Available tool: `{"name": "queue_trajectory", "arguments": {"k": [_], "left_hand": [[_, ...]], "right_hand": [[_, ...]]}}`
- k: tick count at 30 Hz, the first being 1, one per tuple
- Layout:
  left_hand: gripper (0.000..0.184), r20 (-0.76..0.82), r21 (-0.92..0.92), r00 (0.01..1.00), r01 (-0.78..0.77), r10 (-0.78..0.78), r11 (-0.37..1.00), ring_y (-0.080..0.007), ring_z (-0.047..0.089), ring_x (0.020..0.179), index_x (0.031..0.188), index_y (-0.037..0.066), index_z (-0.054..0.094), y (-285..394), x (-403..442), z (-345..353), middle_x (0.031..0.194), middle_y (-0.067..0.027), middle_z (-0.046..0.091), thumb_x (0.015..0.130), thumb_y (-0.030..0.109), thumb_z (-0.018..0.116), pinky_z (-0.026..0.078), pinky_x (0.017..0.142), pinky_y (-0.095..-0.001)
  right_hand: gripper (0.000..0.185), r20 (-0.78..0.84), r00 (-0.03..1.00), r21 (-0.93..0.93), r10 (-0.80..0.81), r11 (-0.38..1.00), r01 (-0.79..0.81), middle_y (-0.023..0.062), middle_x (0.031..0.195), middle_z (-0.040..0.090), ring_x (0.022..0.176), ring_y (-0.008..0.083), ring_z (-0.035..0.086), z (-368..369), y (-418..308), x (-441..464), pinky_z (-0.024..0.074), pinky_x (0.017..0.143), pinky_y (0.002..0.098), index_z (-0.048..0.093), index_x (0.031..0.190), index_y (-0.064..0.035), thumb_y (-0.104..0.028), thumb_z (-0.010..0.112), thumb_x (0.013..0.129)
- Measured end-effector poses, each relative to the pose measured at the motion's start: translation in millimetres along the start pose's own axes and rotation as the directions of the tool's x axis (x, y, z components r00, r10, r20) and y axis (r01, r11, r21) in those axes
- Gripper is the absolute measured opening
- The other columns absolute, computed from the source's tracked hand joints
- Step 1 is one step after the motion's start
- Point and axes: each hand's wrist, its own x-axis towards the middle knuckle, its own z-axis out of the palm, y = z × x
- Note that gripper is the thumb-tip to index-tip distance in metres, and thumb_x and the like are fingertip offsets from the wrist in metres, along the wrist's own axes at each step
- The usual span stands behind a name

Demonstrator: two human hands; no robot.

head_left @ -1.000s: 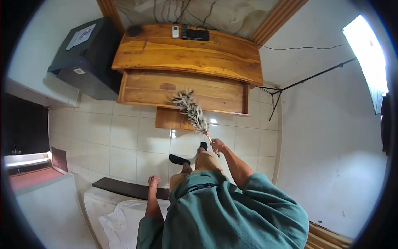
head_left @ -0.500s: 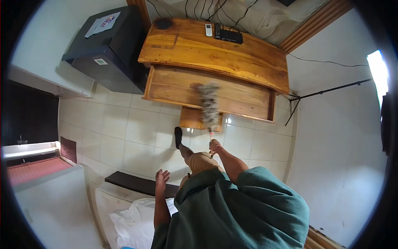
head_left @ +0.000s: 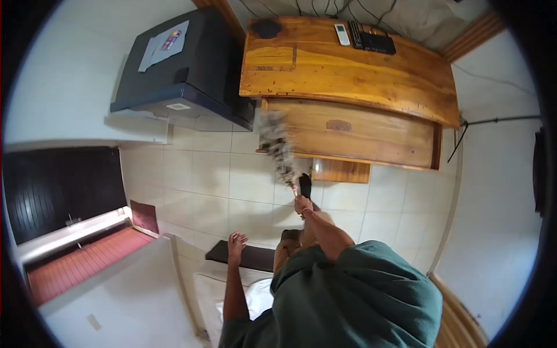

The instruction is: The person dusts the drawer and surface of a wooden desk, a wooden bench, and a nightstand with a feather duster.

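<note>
The right hand [head_left: 302, 205] clasps the feather duster [head_left: 281, 153], whose plumes cross the pulled-out wooden drawer [head_left: 380, 136] at its left end and might snag on the corner if swung wide, the empty left hand [head_left: 237, 240] loosely spread.

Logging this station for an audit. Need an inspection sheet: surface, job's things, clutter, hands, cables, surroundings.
Surface: wooden desk, varnished, with visible dark marks.
Job's things: feather duster, blurred, at the left end of the pulled-out drawer; contact unclear.
Clutter: white remote, black remote, black box and dark flat item, all along the desk's back edge.
Hands: right hand grips the duster's handle; left hand holds nothing.
Cables: several dark cables behind the desk.
Surroundings: mini fridge with paper on top; tiled floor.
</note>
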Motion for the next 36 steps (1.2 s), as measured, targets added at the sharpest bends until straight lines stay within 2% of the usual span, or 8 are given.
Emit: {"name": "queue_trajectory", "arguments": {"k": [7, 12, 16, 18, 21, 25, 31, 36], "left_hand": [[0.032, 0.119, 0.135, 0.993, -0.022, 0.006, 0.991, -0.0201, 0.061, 0.094, 0.123, 0.010, 0.042, 49, 41, -12, 0.108, -0.0107, 0.060, 0.095, 0.024, 0.044, 0.045, 0.077, -0.0336], [0.032, 0.182, 0.282, 0.974, 0.079, -0.134, 0.956, -0.0194, 0.062, 0.090, 0.121, 0.011, 0.044, 32, 80, -50, 0.104, -0.0098, 0.062, 0.093, 0.028, 0.047, 0.046, 0.072, -0.0330], [0.034, 0.183, 0.320, 0.960, 0.146, -0.212, 0.936, -0.0223, 0.062, 0.093, 0.120, 0.013, 0.044, 30, 102, -99, 0.109, -0.0110, 0.060, 0.093, 0.032, 0.048, 0.047, 0.076, -0.0368], [0.035, 0.187, 0.310, 0.955, 0.166, -0.231, 0.936, -0.0242, 0.060, 0.098, 0.121, 0.013, 0.043, 31, 123, -127, 0.111, -0.0126, 0.059, 0.093, 0.032, 0.046, 0.046, 0.082, -0.0411], [0.034, 0.164, 0.341, 0.952, 0.190, -0.257, 0.921, -0.0241, 0.060, 0.096, 0.121, 0.013, 0.043, 33, 151, -159, 0.110, -0.0127, 0.059, 0.093, 0.031, 0.046, 0.046, 0.082, -0.0419], [0.034, 0.220, 0.398, 0.960, 0.072, -0.172, 0.914, -0.0242, 0.061, 0.093, 0.121, 0.013, 0.043, 51, 173, -188, 0.110, -0.0118, 0.059, 0.092, 0.031, 0.047, 0.047, 0.079, -0.0413], [0.037, 0.236, 0.479, 0.953, 0.056, -0.190, 0.876, -0.0248, 0.060, 0.097, 0.124, 0.011, 0.041, 92, 171, -177, 0.112, -0.0134, 0.057, 0.093, 0.030, 0.046, 0.047, 0.082, -0.0411], [0.038, 0.289, 0.535, 0.940, 0.001, -0.184, 0.845, -0.0248, 0.059, 0.100, 0.125, 0.010, 0.040, 110, 173, -138, 0.116, -0.0144, 0.055, 0.093, 0.030, 0.045, 0.046, 0.083, -0.0414]], "right_hand": [[0.017, -0.039, 0.931, 0.665, 0.364, 0.705, -0.248, 0.0171, 0.083, 0.064, 0.083, 0.0351, 0.063, 17, -70, -28, 0.0499, 0.065, 0.0402, 0.058, 0.092, -0.0057, -0.018, 0.053, 0.081], [0.021, -0.186, 0.972, 0.205, 0.142, 0.973, -0.103, 0.0157, 0.082, 0.065, 0.071, 0.0321, 0.064, 27, -46, -20, 0.0515, 0.059, 0.0420, 0.060, 0.093, -0.0068, -0.019, 0.052, 0.078], [0.023, 0.086, 0.834, 0.934, 0.546, 0.248, -0.258, 0.0160, 0.091, 0.065, 0.083, 0.0333, 0.064, 40, -39, -13, 0.0516, 0.069, 0.0425, 0.062, 0.093, -0.0076, -0.020, 0.053, 0.077], [0.021, -0.140, 0.935, 0.437, 0.327, 0.867, -0.238, 0.0153, 0.090, 0.066, 0.082, 0.0318, 0.065, 32, -42, -33, 0.0522, 0.069, 0.0420, 0.063, 0.090, -0.0076, -0.020, 0.052, 0.078], [0.020, -0.335, 0.940, -0.206, 0.069, 0.968, -0.144, 0.0154, 0.091, 0.066, 0.079, 0.0304, 0.066, 31, -38, -55, 0.0531, 0.068, 0.0408, 0.065, 0.086, -0.0065, -0.019, 0.051, 0.078], [0.024, -0.133, 0.836, 0.443, 0.532, 0.786, -0.430, 0.0157, 0.093, 0.066, 0.089, 0.0304, 0.064, -7, -73, -118, 0.0516, 0.075, 0.0415, 0.066, 0.091, -0.0054, -0.021, 0.052, 0.077], [0.021, -0.283, 0.934, -0.133, 0.219, 0.955, -0.265, 0.0139, 0.085, 0.066, 0.077, 0.0276, 0.066, 32, -35, -113, 0.0527, 0.067, 0.0379, 0.065, 0.095, -0.0109, -0.017, 0.049, 0.083], [0.021, -0.169, 0.769, 0.573, 0.616, 0.696, -0.433, 0.0145, 0.083, 0.066, 0.074, 0.0283, 0.066, 22, -19, -119, 0.0529, 0.066, 0.0406, 0.064, 0.093, -0.0088, -0.019, 0.048, 0.085]]}}
